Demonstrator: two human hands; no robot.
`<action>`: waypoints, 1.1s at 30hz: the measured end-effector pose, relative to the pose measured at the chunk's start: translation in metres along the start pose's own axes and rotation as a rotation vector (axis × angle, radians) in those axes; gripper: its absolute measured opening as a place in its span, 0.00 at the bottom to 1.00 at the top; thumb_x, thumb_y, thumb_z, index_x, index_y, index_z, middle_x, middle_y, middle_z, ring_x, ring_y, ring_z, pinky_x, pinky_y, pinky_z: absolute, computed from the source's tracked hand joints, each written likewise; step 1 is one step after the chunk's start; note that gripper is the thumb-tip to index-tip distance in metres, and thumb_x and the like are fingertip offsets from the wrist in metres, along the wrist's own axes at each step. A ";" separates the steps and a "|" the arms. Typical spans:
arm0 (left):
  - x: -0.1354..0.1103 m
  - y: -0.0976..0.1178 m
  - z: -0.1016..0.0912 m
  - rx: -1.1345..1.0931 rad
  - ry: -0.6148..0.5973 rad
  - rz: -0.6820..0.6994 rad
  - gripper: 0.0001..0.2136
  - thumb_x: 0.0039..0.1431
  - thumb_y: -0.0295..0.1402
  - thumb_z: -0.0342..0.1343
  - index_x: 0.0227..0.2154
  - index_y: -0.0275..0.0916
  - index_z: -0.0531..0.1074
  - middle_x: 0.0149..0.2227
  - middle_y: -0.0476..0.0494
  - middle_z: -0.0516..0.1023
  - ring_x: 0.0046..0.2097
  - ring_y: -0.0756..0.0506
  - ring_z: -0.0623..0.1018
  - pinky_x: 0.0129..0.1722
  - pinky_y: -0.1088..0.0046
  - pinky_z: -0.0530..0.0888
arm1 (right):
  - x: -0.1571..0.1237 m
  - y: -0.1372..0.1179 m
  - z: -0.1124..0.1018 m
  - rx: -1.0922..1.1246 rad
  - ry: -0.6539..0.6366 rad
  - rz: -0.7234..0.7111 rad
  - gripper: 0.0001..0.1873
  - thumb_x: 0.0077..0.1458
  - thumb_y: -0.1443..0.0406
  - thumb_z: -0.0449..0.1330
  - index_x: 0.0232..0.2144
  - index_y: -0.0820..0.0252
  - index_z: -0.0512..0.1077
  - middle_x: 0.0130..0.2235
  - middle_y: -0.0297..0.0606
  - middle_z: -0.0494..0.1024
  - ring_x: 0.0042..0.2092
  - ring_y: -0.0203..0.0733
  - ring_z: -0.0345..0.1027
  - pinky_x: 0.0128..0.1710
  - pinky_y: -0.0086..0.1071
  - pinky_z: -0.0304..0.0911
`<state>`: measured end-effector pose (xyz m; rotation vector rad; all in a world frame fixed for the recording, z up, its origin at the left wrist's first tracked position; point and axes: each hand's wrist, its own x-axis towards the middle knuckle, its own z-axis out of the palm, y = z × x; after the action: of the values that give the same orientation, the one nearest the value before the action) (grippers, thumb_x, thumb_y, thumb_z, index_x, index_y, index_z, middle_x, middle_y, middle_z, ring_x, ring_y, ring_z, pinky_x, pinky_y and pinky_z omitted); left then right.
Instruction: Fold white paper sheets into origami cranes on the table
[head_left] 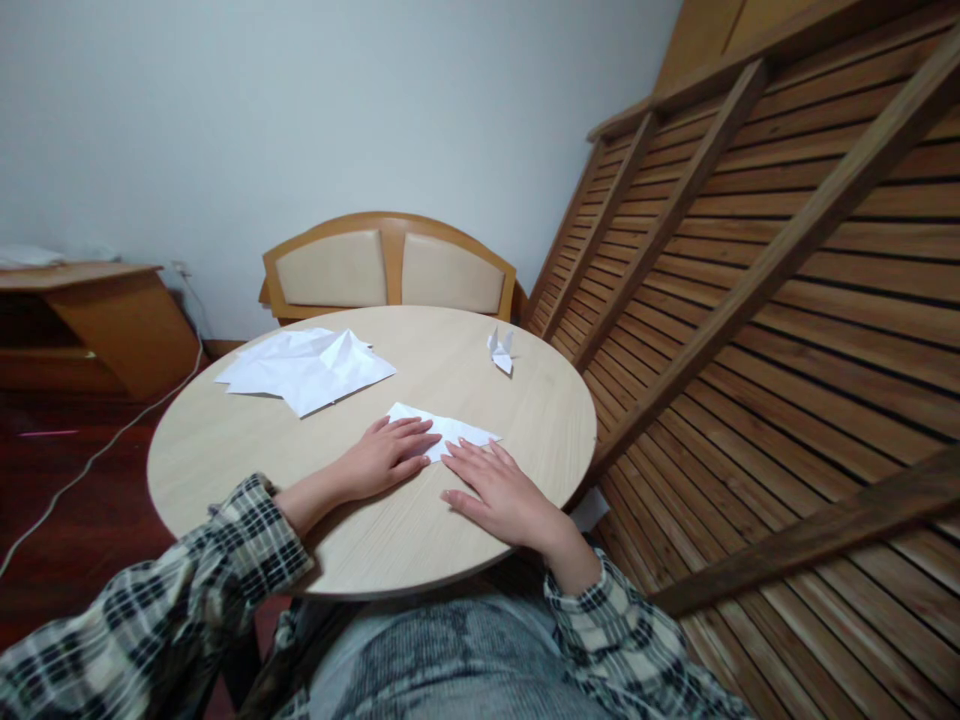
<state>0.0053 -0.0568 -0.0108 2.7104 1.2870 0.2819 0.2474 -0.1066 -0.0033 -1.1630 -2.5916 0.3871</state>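
Note:
A folded piece of white paper (450,428) lies flat on the round wooden table (420,540), a narrow point of it reaching to the right. My left hand (386,456) rests on its left part with the fingers stretched out. On its right part lies my right hand (499,487), fingers flat and slightly spread, the thumb apart on the tabletop. Both hands cover much of the paper's near side, so its full outline is hidden. Farther back on the right stands a small white origami crane (501,350), touched by neither hand.
Several creased white paper sheets (307,365) lie overlapped at the table's back left. Behind the table is a wooden headboard (394,260) with cream panels. A slatted wooden frame (720,330) leans close along the right side. A white cable (97,455) runs across the floor at left.

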 end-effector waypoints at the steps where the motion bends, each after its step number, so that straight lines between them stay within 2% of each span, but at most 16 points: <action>1: 0.000 0.000 0.000 0.002 0.001 -0.002 0.22 0.69 0.45 0.41 0.62 0.48 0.63 0.67 0.41 0.61 0.67 0.38 0.60 0.64 0.46 0.52 | 0.000 0.000 0.000 0.013 -0.004 0.005 0.33 0.66 0.47 0.43 0.65 0.57 0.58 0.68 0.40 0.57 0.70 0.44 0.43 0.69 0.50 0.34; 7: 0.000 0.000 0.000 -0.007 0.007 0.002 0.21 0.69 0.44 0.43 0.62 0.48 0.63 0.67 0.41 0.62 0.67 0.38 0.60 0.64 0.45 0.52 | 0.002 0.003 0.005 0.029 0.074 0.085 0.30 0.67 0.50 0.45 0.63 0.58 0.63 0.66 0.42 0.60 0.68 0.44 0.49 0.68 0.51 0.36; 21: 0.000 -0.004 0.003 -0.032 0.043 0.021 0.21 0.69 0.44 0.43 0.61 0.48 0.65 0.66 0.40 0.63 0.66 0.37 0.62 0.63 0.43 0.54 | 0.003 0.006 0.012 -0.033 0.244 0.307 0.23 0.66 0.55 0.52 0.57 0.58 0.70 0.62 0.42 0.67 0.65 0.47 0.56 0.66 0.53 0.44; 27: 0.000 -0.003 0.002 -0.030 0.030 0.012 0.22 0.69 0.45 0.43 0.61 0.48 0.65 0.66 0.41 0.63 0.66 0.37 0.61 0.64 0.43 0.53 | 0.004 0.007 0.017 -0.124 0.294 0.452 0.25 0.66 0.55 0.51 0.59 0.62 0.68 0.63 0.48 0.66 0.66 0.52 0.55 0.65 0.59 0.40; 30: 0.000 -0.003 0.002 -0.027 0.040 0.016 0.21 0.69 0.45 0.43 0.61 0.48 0.65 0.66 0.41 0.63 0.66 0.37 0.62 0.64 0.44 0.53 | 0.003 0.006 0.015 -0.128 0.273 0.418 0.31 0.65 0.51 0.50 0.62 0.64 0.63 0.66 0.49 0.61 0.68 0.53 0.48 0.66 0.56 0.39; 33: 0.000 -0.003 0.003 -0.020 0.041 0.017 0.21 0.69 0.45 0.43 0.61 0.48 0.65 0.66 0.40 0.63 0.66 0.37 0.62 0.64 0.45 0.53 | 0.002 0.004 0.008 -0.081 0.176 0.200 0.36 0.63 0.48 0.51 0.67 0.60 0.55 0.69 0.43 0.53 0.71 0.49 0.41 0.68 0.51 0.38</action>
<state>0.0035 -0.0546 -0.0142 2.7138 1.2654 0.3523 0.2462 -0.1033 -0.0122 -1.4215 -2.3683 0.2098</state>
